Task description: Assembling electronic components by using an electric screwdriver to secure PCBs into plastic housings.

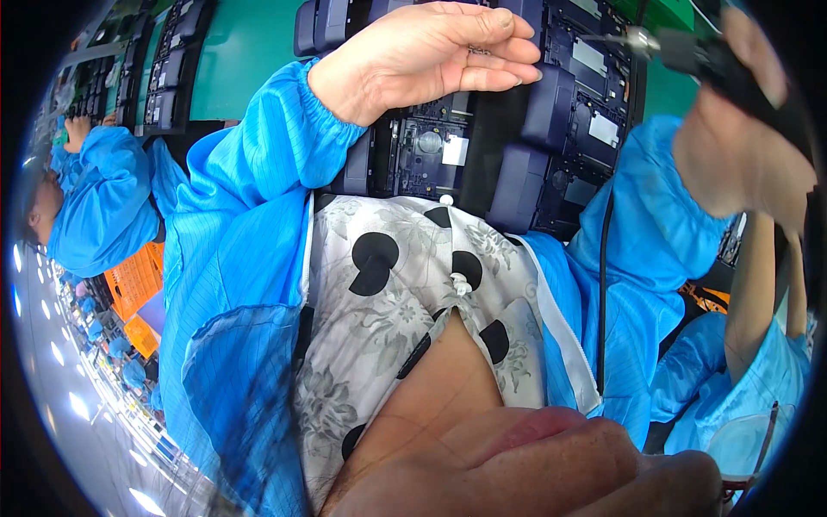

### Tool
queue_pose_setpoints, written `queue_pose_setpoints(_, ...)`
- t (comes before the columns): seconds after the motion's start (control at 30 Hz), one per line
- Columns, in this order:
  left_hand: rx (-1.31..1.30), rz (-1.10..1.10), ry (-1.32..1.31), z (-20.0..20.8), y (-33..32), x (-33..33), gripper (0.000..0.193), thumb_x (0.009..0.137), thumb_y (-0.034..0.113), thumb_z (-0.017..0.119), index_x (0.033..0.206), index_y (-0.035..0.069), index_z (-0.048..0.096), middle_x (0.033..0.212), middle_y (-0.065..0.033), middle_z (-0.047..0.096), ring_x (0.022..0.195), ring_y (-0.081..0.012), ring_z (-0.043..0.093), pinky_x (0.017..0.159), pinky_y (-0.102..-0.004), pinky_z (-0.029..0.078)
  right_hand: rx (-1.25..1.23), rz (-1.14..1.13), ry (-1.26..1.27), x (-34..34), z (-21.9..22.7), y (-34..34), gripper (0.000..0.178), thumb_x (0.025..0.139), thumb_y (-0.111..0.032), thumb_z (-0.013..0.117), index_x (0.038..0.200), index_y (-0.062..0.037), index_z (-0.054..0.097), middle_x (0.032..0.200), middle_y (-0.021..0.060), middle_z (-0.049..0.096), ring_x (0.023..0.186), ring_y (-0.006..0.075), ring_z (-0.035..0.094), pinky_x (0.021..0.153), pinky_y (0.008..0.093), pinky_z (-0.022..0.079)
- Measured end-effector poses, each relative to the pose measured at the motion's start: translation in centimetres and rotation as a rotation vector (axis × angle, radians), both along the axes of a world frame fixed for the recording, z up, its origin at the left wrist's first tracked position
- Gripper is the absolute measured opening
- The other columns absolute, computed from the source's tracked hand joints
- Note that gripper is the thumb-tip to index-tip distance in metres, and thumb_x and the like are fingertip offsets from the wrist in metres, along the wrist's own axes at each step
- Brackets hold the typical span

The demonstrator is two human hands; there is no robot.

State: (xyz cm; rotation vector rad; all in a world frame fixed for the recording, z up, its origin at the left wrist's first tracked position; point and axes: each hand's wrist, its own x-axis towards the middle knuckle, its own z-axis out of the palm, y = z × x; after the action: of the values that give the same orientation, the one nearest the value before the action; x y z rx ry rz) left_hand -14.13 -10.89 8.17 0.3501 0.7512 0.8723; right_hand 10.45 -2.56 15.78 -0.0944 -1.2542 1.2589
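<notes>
At upper right, grasping a black driver [685, 53] in the blurred right grip [728, 146], its metal bit [637, 41] pointing leftward; in the left grip [422, 56], loosely cupping tiny metal pieces [479, 51], over dark housings [544, 116] near green tabletop [245, 69].

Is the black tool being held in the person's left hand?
No, the right hand grips the black tool, while the left hand is apart from it.

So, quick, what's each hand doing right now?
Left hand: cupped open, small dark bits on its fingers.
Right hand: closed around a black tool with a thin metal tip.
</notes>
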Motion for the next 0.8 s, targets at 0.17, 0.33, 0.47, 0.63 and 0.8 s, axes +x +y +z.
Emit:
queue_pose_setpoints(0.17, 0.099, -0.024, -0.036, -0.7, -0.4, 0.3, 0.029, 0.109, 0.027, 0.054, 0.116, 0.002, 0.067, 0.095, -0.0047, 0.068, 0.089, -0.0168, 0.067, 0.083, -0.0298, 0.058, 0.003, -0.025, -0.005, -2.9, -0.9, -1.5, 0.046, 0.109, -0.042, 0.048, 0.097, -0.0008, 0.062, 0.077, 0.0054, 0.063, 0.054, 0.0093, 0.058, 0.057, 0.0249, 0.055)
queue_pose_setpoints(0.33, 0.117, -0.024, 0.04, 0.3, -0.7, 1.5, 0.035, 0.111, 0.033, 0.05, 0.115, 0.001, 0.066, 0.083, 0.0009, 0.054, 0.074, -0.0118, 0.051, 0.071, -0.0264, 0.048, 0.009, -0.043, 0.023, -3.1, -1.1, -1.6, 0.046, 0.109, -0.043, 0.048, 0.097, -0.0006, 0.062, 0.077, 0.0055, 0.063, 0.054, 0.0096, 0.058, 0.057, 0.0251, 0.055)
queue_pose_setpoints(0.47, 0.113, -0.042, 0.081, 0.5, -0.6, 1.7, 0.038, 0.112, 0.034, 0.048, 0.115, 0.0, 0.065, 0.078, 0.0027, 0.047, 0.069, -0.01, 0.042, 0.064, -0.0242, 0.04, 0.025, -0.05, 0.041, -3.2, -1.1, -1.3, 0.046, 0.109, -0.043, 0.048, 0.098, -0.0005, 0.062, 0.076, 0.0057, 0.063, 0.053, 0.0098, 0.058, 0.056, 0.0252, 0.055)
queue_pose_setpoints(0.63, 0.144, -0.045, 0.127, 0.3, -0.7, 1.5, 0.038, 0.112, 0.034, 0.048, 0.113, 0.0, 0.065, 0.073, 0.0032, 0.043, 0.064, -0.0092, 0.038, 0.061, -0.0243, 0.035, 0.06, -0.051, 0.056, -3.7, -1.0, -1.3, 0.046, 0.109, -0.043, 0.047, 0.098, -0.0003, 0.062, 0.076, 0.0058, 0.063, 0.053, 0.0101, 0.058, 0.055, 0.0254, 0.054)
queue_pose_setpoints(0.8, 0.187, -0.041, 0.117, 0.0, -0.7, 1.7, 0.039, 0.112, 0.034, 0.048, 0.111, -0.001, 0.065, 0.07, 0.0036, 0.04, 0.061, -0.0094, 0.034, 0.059, -0.0248, 0.034, 0.098, -0.043, 0.097, -5.0, -1.5, -1.5, 0.047, 0.109, -0.043, 0.047, 0.099, -0.0001, 0.062, 0.075, 0.006, 0.062, 0.052, 0.0105, 0.058, 0.055, 0.0256, 0.054)
